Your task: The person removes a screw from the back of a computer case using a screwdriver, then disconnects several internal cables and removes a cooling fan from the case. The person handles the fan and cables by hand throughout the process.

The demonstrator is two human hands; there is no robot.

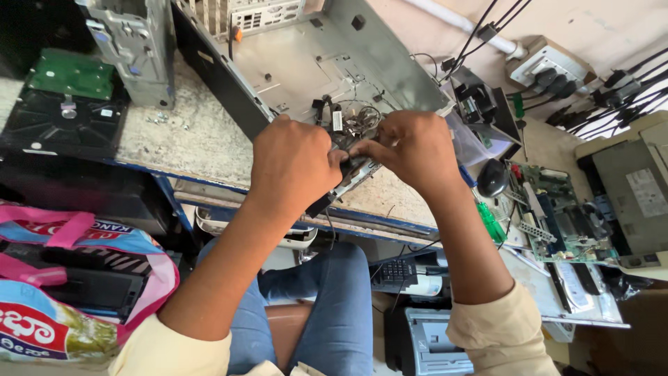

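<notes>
- Left hand (291, 161) closed in a fist around the near end of a long black-and-silver part (348, 177), knuckles up, over the front edge of the workbench (202, 139).
- Right hand (412, 150) curled, fingertips (362, 148) pinching at the top of the same part, just beside the left hand; the two hands almost touch.
- Part sits tilted, lower end sticking out below the left fist toward the person's lap, upper end hidden under the fingers.
- Tangle of thin wires (358, 118) lies right behind the hands, at the edge of the open grey computer case (327, 56).
- Case lies flat on the bench, inside empty metal showing; a grey metal drive cage (136, 42) stands to its left.
- Small loose screws (167, 120) scattered on the bench near the cage.
- Far left: black hard drive with green board (66, 104).
- Right of the hands: black mouse (492, 177), green-handled screwdriver (491, 221), green circuit board (560, 212).
- Upper right: power strip with plugs (550, 69), black cables.
- Below: blue jeans (334, 306), pink-handled bag (69, 278) at lower left.
</notes>
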